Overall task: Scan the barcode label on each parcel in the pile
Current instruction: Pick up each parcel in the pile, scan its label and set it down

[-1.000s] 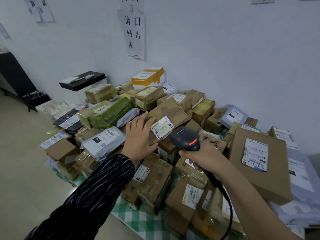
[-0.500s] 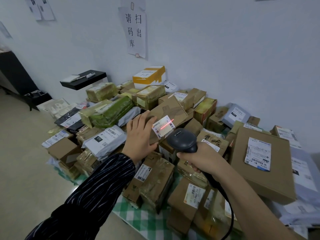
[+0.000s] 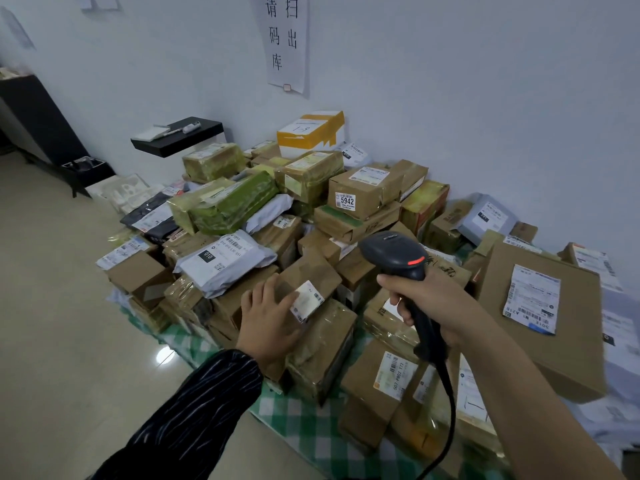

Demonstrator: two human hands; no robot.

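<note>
Where the left hand point(image 3: 268, 320) lies: on a small box point(image 3: 313, 271) at the front of the pile point(image 3: 235, 206), fingers nearly straight; its label point(image 3: 307, 299) is too blurred to read.
Right hand point(image 3: 426, 306): fingers wrapped round the scanner point(image 3: 394, 254) handle, red light showing.
Taped box point(image 3: 363, 192): "5942".
Grey bag point(image 3: 225, 265): "010".
Front box point(image 3: 374, 389): "P802 T72".
Wall sign point(image 3: 282, 39): 请扫码出库.

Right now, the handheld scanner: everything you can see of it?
The scanner is black, plastic-looking, pistol-shaped: a broad rounded head with a red-orange lit strip at its rear, a slim handle, a black cable trailing from the handle's base out of frame. It is held upright above the parcels, head aimed away from the camera. The right grip, a bare hand, curls round the handle; nothing else visibly touches it.
</note>
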